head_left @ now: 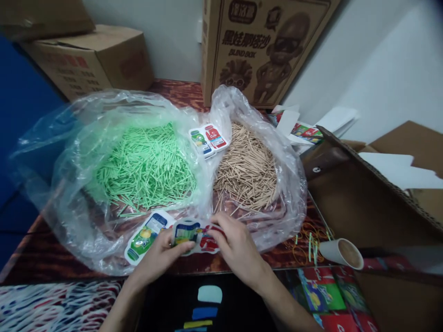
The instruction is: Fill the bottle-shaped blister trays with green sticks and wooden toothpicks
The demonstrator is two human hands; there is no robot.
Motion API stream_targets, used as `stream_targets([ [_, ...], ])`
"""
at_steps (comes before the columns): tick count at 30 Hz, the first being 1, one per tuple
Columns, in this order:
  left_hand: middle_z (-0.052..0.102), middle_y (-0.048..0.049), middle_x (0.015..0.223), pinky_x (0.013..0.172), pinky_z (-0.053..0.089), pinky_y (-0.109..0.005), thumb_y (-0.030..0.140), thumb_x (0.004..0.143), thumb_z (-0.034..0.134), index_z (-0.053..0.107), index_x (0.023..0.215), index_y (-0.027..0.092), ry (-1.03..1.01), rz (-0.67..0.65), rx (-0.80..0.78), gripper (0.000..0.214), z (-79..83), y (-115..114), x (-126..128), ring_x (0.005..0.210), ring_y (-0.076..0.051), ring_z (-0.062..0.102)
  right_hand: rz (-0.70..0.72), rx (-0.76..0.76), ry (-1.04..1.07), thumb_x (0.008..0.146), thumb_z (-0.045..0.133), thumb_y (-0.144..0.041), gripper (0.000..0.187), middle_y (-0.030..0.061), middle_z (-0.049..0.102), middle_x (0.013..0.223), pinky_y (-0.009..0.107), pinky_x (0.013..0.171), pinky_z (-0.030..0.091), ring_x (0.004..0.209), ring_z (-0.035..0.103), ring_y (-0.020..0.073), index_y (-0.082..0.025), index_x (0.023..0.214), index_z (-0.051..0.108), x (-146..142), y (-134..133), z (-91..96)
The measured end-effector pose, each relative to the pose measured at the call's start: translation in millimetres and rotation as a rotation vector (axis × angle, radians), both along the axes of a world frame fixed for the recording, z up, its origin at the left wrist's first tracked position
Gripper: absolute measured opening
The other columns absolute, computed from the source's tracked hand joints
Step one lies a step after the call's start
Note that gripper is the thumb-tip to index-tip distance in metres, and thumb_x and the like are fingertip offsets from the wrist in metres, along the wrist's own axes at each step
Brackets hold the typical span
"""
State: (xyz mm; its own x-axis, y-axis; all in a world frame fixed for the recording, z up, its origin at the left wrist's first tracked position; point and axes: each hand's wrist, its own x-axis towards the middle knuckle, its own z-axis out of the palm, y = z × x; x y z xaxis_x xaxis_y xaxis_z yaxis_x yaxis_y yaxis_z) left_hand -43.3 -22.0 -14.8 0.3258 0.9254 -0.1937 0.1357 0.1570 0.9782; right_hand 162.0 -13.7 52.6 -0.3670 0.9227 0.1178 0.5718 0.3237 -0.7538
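1. Dark clothing (238, 299) lies nearest the camera.
2. Left hand (161, 256) and right hand (238, 242): fingers pinching opposite ends of a printed card (198, 237) over the worktop's (31, 260) front.
3. Apparently handling or folding it; next calls for steady pinches at both ends.

White-edged card (198, 236), blue and red bottle prints, held between hands (240, 246)
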Motion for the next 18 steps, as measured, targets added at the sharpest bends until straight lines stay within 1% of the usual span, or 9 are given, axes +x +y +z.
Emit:
stream_targets([
  [1,0.070,-0.0034,0.080,0.069,0.048,-0.028,0.030,0.080,0.064,0.070,0.086,0.018,0.017,0.046,0.052,0.015,-2.0,0,3,0.073,-0.019,0.061,-0.016,-0.002,-0.024,0.090,0.052,-0.015,0.009,0.0025,0.062,0.083,0.028,0.068,0.041,0.077,0.057,0.0168,-0.021,0.086,0.058,4,0,-2.1],
  [2,0.070,-0.0037,0.084,0.073,0.048,-0.029,0.030,0.081,0.063,0.071,0.088,0.018,0.034,0.080,0.099,0.015,-3.4,-1,6,0.077,-0.020,0.061,-0.027,0.008,-0.041,0.090,0.053,-0.017,0.015,0.0010,0.059,0.075,0.026,0.064,0.038,0.070,0.055,0.0154,-0.020,0.076,0.055,7,0,-4.6],
  [5,0.069,-0.0018,0.081,0.075,0.047,-0.028,0.030,0.083,0.060,0.070,0.086,0.020,0.092,0.110,0.150,0.015,-2.6,-3,15,0.077,-0.019,0.060,-0.073,0.093,-0.067,0.090,0.057,-0.026,0.030,-0.0017,0.052,0.063,0.025,0.056,0.031,0.058,0.047,0.0121,-0.020,0.063,0.047,15,1,-12.6],
  [7,0.068,-0.0013,0.078,0.074,0.046,-0.028,0.032,0.084,0.058,0.069,0.083,0.020,0.114,0.106,0.094,0.016,1.5,-4,20,0.075,-0.019,0.059,-0.109,0.184,-0.070,0.091,0.057,-0.032,0.037,-0.0025,0.048,0.059,0.026,0.054,0.028,0.054,0.042,0.0112,-0.020,0.059,0.044,17,1,-17.2],
  [9,0.069,-0.0021,0.083,0.076,0.046,-0.028,0.033,0.082,0.060,0.069,0.089,0.019,0.061,0.072,-0.020,0.018,5.7,-4,23,0.080,-0.020,0.059,-0.119,0.264,-0.071,0.091,0.056,-0.035,0.039,-0.0025,0.046,0.057,0.027,0.054,0.027,0.053,0.040,0.0110,-0.019,0.058,0.044,17,0,-20.5],
  [11,0.069,-0.0032,0.088,0.078,0.047,-0.029,0.034,0.076,0.066,0.068,0.097,0.019,-0.048,0.009,-0.143,0.026,7.7,-2,26,0.084,-0.021,0.059,-0.097,0.320,-0.075,0.092,0.055,-0.036,0.040,-0.0020,0.046,0.056,0.027,0.055,0.027,0.054,0.040,0.0112,-0.019,0.057,0.046,14,-1,-22.3],
  [12,0.068,-0.0031,0.087,0.076,0.047,-0.029,0.033,0.071,0.071,0.067,0.096,0.018,-0.093,-0.013,-0.185,0.030,7.5,0,30,0.083,-0.021,0.059,-0.079,0.340,-0.076,0.092,0.055,-0.036,0.040,-0.0017,0.046,0.056,0.028,0.055,0.027,0.054,0.040,0.0114,-0.019,0.057,0.047,13,-1,-22.7],
  [15,0.061,0.0010,0.071,0.065,0.044,-0.024,0.031,0.061,0.077,0.064,0.076,0.016,-0.128,0.026,-0.204,0.025,3.9,4,45,0.067,-0.015,0.051,-0.074,0.398,-0.060,0.092,0.055,-0.036,0.039,-0.0015,0.047,0.055,0.028,0.055,0.027,0.054,0.041,0.0118,-0.019,0.057,0.048,8,-1,-23.2],
  [18,0.048,0.0044,0.060,0.056,0.037,-0.021,0.034,0.067,0.071,0.056,0.063,0.016,-0.109,0.128,-0.141,0.024,0.0,3,61,0.057,-0.010,0.040,-0.148,0.404,-0.025,0.091,0.056,-0.035,0.042,-0.0023,0.044,0.053,0.028,0.054,0.026,0.052,0.040,0.0114,-0.019,0.054,0.045,6,1,-24.6],
])
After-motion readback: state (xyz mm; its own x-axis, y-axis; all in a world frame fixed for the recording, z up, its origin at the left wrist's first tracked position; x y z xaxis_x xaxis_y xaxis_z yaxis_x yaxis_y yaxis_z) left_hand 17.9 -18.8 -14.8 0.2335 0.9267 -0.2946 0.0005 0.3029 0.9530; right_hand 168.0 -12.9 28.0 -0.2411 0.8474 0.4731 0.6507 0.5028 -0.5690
